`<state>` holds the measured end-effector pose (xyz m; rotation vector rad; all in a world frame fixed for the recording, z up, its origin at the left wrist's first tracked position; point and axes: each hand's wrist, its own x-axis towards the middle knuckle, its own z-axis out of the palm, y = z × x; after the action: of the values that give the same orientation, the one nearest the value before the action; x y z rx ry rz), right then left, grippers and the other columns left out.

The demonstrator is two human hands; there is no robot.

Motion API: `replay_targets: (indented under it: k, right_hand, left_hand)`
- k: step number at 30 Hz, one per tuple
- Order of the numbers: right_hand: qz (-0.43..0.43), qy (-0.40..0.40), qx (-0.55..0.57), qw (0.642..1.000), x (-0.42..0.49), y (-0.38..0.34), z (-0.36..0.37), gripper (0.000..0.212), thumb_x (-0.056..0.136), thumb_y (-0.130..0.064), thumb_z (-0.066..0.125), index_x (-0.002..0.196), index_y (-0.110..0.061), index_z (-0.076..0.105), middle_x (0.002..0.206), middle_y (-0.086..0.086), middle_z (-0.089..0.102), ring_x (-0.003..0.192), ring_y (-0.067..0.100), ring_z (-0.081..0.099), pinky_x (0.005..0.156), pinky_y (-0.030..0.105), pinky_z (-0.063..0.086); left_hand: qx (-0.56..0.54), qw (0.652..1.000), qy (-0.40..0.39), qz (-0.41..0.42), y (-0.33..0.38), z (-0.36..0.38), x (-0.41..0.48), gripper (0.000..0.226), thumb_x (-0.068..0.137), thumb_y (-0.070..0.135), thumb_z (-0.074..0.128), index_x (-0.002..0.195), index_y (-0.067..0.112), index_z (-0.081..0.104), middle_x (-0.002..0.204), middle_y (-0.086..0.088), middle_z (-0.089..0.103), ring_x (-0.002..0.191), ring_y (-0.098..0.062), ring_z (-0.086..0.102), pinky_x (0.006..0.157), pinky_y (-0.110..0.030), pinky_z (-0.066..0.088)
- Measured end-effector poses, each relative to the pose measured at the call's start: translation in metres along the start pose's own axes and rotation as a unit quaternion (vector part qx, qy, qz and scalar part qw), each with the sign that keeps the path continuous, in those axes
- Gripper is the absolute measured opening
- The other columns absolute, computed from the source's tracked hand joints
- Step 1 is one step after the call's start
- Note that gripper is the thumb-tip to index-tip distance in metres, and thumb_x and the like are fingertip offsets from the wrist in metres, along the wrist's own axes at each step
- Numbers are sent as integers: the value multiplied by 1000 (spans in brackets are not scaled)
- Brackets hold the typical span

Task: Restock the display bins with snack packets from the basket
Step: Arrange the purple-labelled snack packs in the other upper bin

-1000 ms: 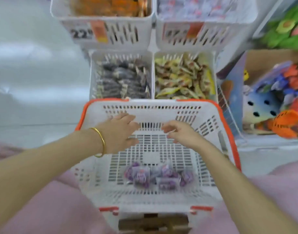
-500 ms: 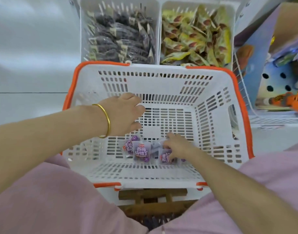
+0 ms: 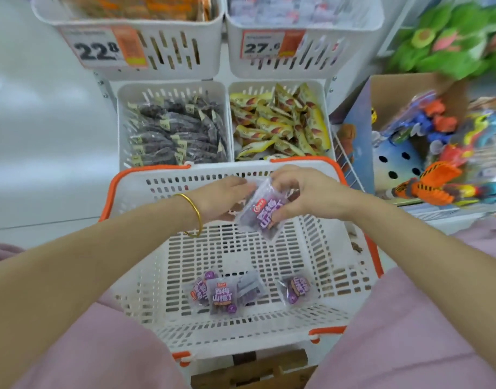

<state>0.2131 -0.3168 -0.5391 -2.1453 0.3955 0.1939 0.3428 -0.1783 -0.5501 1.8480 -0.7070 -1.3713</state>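
A white basket (image 3: 134,209) with an orange rim stands in front of me. Several purple snack packets (image 3: 224,296) lie on its floor near the front wall. My right hand (image 3: 300,195) pinches one purple packet (image 3: 262,211) above the basket's far half. My left hand (image 3: 221,199), with a gold bangle at the wrist, has straight fingers touching that packet's left side. Beyond the basket are two low display bins: one with dark packets (image 3: 174,133), one with yellow packets (image 3: 277,124).
Two upper white bins carry price tags, 22.8 (image 3: 101,49) and 27 (image 3: 262,47). A cardboard box of colourful toys (image 3: 426,144) stands at the right, green toys above it. White floor lies to the left. A wooden stool edge (image 3: 252,369) shows under the basket.
My right hand has lifted one purple packet from the basket floor up to the far half. My left hand has moved right to meet it. The view has tilted up.
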Motion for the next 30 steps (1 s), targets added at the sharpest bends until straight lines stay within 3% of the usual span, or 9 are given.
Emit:
replay_targets:
  k: [2,4,7,11,13,17,22,24,30]
  right_hand:
    - [-7,12,16,1000,-4,-16,-8,20,70,-11,82,82,-8,66,103,12,56,94,20,56,81,30,47]
    - [-7,35,22,999,-5,-26,-13,21,70,-10,81,86,-8,67,109,10,58,98,19,58,84,27,48]
    - [6,71,51,996,-4,-32,-17,23,73,-9,79,91,-5,65,115,2,58,104,16,59,86,16,47]
    - [86,151,135,976,-1,-22,-21,17,84,-15,70,86,-11,53,97,12,63,83,22,66,74,38,56]
    - [113,167,239,950,0,-20,-17,17,86,-13,67,97,-8,55,90,8,67,72,13,65,70,33,53]
    - [134,159,373,904,5,-17,-6,36,84,-4,66,116,-16,56,112,13,67,90,24,64,91,48,49]
    - [145,146,392,897,7,-16,-5,22,84,-5,65,99,-19,60,88,2,68,74,15,60,68,30,48]
    - [147,144,393,896,6,-16,-7,20,84,-6,66,100,-17,60,85,1,67,69,12,60,64,26,48]
    - [141,140,370,907,2,-14,-10,29,81,-1,68,103,-18,57,86,1,67,77,18,61,67,32,53]
  left_hand:
    - [-94,995,-20,12,9,4,-1,23,100,29,39,105,12,54,90,-4,64,74,-13,61,70,-26,54]
    - [-131,991,-7,29,15,3,-3,26,100,30,40,104,13,59,80,-2,64,62,-9,58,53,-18,51]
    - [-183,982,27,43,17,-8,-3,33,100,32,40,111,11,62,97,-12,69,76,-18,66,67,-25,59]
    - [-226,972,66,24,14,-28,-2,38,99,36,40,128,17,54,117,-16,65,104,-32,64,80,-40,57]
    - [-243,967,72,23,12,-33,0,39,99,38,39,127,17,54,110,-15,68,94,-30,68,72,-37,59]
    - [-278,958,60,29,12,-35,3,42,99,38,37,127,11,54,104,-17,69,77,-25,70,65,-33,60]
    - [-281,957,57,34,12,-32,9,43,100,36,36,130,8,49,112,-20,65,81,-25,69,65,-34,59]
    - [-272,960,61,29,11,-33,11,43,100,37,35,130,9,49,115,-20,65,95,-30,67,75,-41,58]
    - [-244,969,41,15,11,-30,16,47,100,41,33,129,8,51,118,-19,63,110,-34,61,97,-53,45]
